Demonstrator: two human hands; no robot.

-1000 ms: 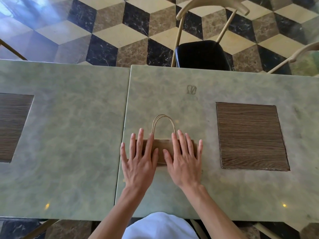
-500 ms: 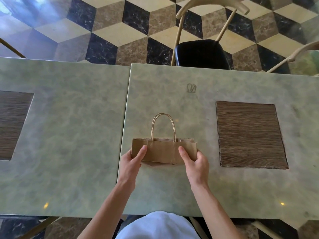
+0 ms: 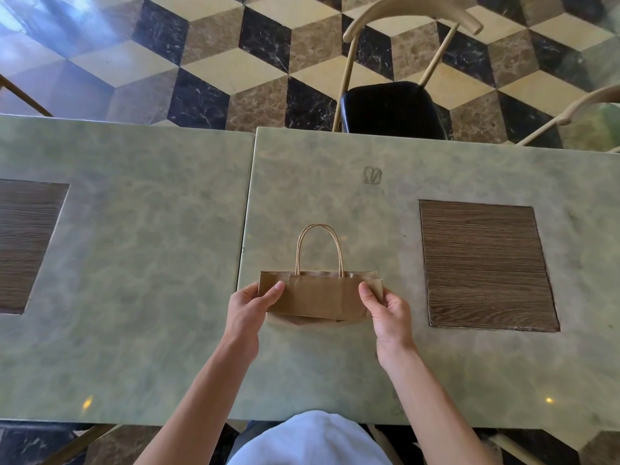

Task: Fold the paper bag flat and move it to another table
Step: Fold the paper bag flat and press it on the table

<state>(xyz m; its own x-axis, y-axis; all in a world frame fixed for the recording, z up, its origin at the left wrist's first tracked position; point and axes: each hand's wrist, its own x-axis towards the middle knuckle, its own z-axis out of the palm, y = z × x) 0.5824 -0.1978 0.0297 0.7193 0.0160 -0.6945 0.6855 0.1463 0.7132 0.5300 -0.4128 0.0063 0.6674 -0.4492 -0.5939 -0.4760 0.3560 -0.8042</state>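
The paper bag [image 3: 318,298], brown kraft folded into a flat rectangle, sits over the right-hand bench [image 3: 335,364] close to its left edge, long axis parallel to the near edge and its twisted-cord loop handles [image 3: 318,250] pointing to the far edge. The left hand [image 3: 250,305] pinches its left end and the right hand [image 3: 389,308] its right end, thumbs on top. The bench is mottled green stone with a square wood-grain inlay [image 3: 486,263]; a small emblem [image 3: 372,175] near the far edge is unreadable.

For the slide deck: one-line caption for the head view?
Left hand and right hand grip the flattened paper bag by its ends on the right-hand table.
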